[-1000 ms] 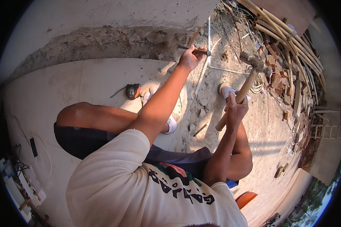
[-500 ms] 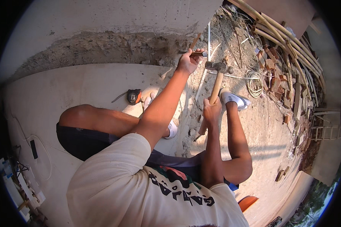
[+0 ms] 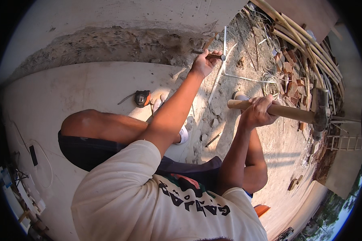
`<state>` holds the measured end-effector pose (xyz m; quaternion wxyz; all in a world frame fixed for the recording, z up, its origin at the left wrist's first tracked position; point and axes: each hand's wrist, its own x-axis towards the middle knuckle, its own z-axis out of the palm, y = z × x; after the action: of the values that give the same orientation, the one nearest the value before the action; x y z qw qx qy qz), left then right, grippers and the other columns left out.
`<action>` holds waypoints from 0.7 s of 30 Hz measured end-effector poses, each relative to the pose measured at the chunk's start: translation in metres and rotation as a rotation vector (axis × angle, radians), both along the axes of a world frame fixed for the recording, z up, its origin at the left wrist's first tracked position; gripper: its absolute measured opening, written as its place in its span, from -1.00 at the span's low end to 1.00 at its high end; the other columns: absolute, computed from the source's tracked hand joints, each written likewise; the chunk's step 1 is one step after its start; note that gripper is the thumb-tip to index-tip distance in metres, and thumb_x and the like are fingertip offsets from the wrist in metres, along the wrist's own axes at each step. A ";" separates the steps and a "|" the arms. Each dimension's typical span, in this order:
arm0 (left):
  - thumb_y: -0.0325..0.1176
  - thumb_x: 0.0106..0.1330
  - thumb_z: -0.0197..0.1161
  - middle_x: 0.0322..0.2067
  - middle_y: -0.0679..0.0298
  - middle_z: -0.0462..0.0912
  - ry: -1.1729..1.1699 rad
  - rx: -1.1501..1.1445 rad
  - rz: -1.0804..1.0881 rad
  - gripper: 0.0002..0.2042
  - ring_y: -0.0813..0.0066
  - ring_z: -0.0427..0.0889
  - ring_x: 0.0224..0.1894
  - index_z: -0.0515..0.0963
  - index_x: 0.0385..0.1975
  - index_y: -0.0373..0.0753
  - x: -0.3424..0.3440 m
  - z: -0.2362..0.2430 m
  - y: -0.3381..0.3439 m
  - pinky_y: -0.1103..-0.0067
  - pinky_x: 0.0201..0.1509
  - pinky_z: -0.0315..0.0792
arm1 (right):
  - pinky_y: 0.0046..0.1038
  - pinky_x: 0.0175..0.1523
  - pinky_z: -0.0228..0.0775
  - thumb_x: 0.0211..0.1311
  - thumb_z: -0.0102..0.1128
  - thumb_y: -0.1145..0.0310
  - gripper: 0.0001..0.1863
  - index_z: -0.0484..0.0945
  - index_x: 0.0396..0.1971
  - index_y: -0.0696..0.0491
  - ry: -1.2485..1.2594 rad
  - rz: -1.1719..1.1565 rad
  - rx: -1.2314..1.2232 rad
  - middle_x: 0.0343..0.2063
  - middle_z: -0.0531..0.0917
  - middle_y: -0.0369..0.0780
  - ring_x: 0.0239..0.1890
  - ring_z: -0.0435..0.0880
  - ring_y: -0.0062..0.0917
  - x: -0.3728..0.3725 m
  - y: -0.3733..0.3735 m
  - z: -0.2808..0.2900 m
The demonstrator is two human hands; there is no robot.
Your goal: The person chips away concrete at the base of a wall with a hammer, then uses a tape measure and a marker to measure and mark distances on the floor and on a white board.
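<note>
Left hand (image 3: 205,65) grasps a dark metal chisel (image 3: 217,56) by its shank, fingers curled round it, the blunt round head standing clear at right. Just above the chisel slants a thin brown stick (image 3: 211,39); a flat white strap (image 3: 225,42) runs beside its head. Below and right of the chisel, the right hand (image 3: 260,113) is clenched on the wooden handle of a hammer (image 3: 295,113), leaving the butt protruding. Right of the chisel lies a coil of white cable (image 3: 271,85); the hammer's metal head is farther right. The chisel looks rigid and slim, best held mid-shank; the hammer probably feels head-heavy, its stiff handle best gripped toward the butt.
</note>
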<state>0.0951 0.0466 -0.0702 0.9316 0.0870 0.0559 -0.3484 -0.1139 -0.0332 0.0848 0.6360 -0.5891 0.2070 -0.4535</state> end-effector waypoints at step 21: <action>-0.19 0.53 -0.29 -0.15 0.00 0.60 0.007 -0.029 0.009 -0.60 0.31 0.62 -0.11 0.42 -0.22 -0.40 -0.005 -0.002 0.000 0.49 -0.13 0.60 | -0.46 -0.45 0.37 0.15 0.09 0.51 -0.91 0.37 -0.38 0.10 0.218 -0.061 -0.256 -0.61 0.45 -0.21 -0.60 0.45 -0.49 0.001 0.045 -0.051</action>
<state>0.0900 0.0464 -0.0721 0.9341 0.0718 0.0546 -0.3455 -0.1130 0.0121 0.0333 0.5156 -0.7045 0.2331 -0.4283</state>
